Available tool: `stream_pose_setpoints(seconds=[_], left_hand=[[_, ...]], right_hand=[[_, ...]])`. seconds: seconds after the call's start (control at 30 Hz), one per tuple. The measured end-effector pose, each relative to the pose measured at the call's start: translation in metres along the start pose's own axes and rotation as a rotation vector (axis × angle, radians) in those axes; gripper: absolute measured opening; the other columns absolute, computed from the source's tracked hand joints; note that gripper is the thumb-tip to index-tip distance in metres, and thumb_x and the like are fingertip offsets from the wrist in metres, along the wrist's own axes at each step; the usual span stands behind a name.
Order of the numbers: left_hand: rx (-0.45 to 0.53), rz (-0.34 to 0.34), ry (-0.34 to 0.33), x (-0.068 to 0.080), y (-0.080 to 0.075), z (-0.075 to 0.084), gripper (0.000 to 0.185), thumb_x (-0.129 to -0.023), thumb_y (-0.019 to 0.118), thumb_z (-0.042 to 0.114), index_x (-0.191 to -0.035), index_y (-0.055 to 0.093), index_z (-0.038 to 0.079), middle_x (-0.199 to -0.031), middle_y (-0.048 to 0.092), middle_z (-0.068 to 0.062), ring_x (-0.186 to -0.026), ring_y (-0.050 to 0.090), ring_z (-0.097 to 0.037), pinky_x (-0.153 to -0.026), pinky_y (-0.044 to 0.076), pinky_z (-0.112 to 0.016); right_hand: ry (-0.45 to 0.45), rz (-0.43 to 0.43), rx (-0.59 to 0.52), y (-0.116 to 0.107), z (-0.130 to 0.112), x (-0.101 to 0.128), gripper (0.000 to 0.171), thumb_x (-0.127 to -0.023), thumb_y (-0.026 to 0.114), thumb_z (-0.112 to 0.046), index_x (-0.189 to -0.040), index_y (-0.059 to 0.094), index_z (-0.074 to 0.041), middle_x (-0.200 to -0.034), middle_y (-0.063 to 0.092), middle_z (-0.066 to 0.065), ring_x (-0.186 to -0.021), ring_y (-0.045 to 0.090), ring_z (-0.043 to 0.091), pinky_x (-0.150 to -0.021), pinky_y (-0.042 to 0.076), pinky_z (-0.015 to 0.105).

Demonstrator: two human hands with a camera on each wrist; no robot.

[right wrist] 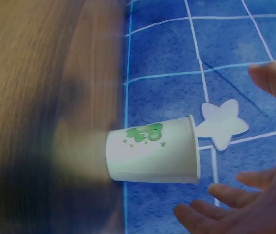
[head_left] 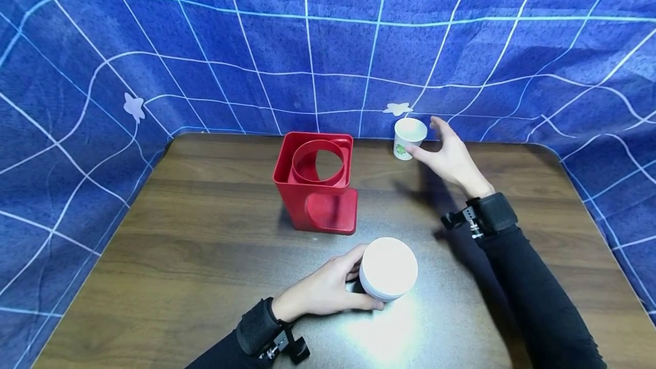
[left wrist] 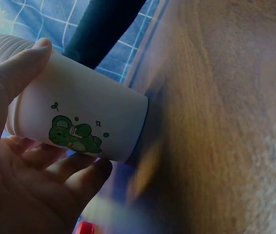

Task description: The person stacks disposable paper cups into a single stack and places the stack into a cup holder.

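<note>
My left hand [head_left: 333, 286] grips a stack of white paper cups [head_left: 388, 269], its thumb on one side and fingers curled round the other. In the left wrist view the stack's [left wrist: 86, 102] nested rims lie away from the table, and a green bear is printed on the outer cup. Its narrower base is close over the wood. At the table's back edge stands a single paper cup [head_left: 410, 135], mouth up, with a green print. My right hand [head_left: 451, 158] is spread beside this cup, and in the right wrist view its fingers stand apart from the cup [right wrist: 152, 151].
A red square holder [head_left: 314, 181] with a round ring in its top and a low front tray stands left of the single cup, near the middle of the wooden table [head_left: 205, 232]. Blue gridded cloth [head_left: 338, 44] hangs behind the table and along its sides.
</note>
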State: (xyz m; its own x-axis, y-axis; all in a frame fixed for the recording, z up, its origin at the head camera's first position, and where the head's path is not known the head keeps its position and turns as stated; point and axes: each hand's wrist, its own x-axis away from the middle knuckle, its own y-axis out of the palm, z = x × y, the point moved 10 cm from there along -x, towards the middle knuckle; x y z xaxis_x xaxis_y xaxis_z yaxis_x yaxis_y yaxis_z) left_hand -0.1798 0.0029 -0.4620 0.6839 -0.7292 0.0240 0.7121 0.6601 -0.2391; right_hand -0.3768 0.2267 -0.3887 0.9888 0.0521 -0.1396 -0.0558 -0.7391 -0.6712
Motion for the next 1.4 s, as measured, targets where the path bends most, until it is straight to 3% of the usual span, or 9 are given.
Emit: stream_pose_setpoints(seconds=[0.57, 0.9, 1.4], left_hand=[[-0.012, -0.008, 0.073, 0.001, 0.000, 0.007, 0.084, -0.082, 0.089, 0.017, -0.151, 0.041, 0.024, -0.144, 0.058, 0.001, -0.131, 0.059, -0.008, -0.112, 0.047, -0.026], [-0.010, -0.016, 0.054, 0.001, 0.000, 0.006, 0.083, -0.083, 0.088, 0.019, -0.151, 0.041, 0.025, -0.145, 0.058, 0.002, -0.132, 0.058, -0.008, -0.112, 0.046, -0.025], [-0.020, -0.024, 0.039, 0.000, 0.000, 0.004, 0.083, -0.083, 0.088, 0.020, -0.151, 0.040, 0.025, -0.146, 0.057, 0.004, -0.135, 0.055, -0.008, -0.115, 0.044, -0.025]], right_hand=[[0.161, 0.035, -0.255, 0.022, 0.030, -0.021, 0.099, -0.092, 0.073, -0.048, -0.162, 0.020, -0.001, -0.163, 0.030, 0.026, -0.143, 0.043, 0.041, -0.121, 0.034, 0.052], [0.200, 0.035, -0.322, 0.031, 0.034, -0.026, 0.101, -0.092, 0.073, -0.048, -0.162, 0.016, -0.003, -0.161, 0.033, 0.024, -0.134, 0.048, 0.034, -0.114, 0.041, 0.045], [0.173, 0.083, -0.328, 0.037, 0.034, -0.034, 0.098, -0.088, 0.078, -0.039, -0.159, 0.022, 0.000, -0.157, 0.037, 0.024, -0.142, 0.038, 0.031, -0.124, 0.029, 0.043]])
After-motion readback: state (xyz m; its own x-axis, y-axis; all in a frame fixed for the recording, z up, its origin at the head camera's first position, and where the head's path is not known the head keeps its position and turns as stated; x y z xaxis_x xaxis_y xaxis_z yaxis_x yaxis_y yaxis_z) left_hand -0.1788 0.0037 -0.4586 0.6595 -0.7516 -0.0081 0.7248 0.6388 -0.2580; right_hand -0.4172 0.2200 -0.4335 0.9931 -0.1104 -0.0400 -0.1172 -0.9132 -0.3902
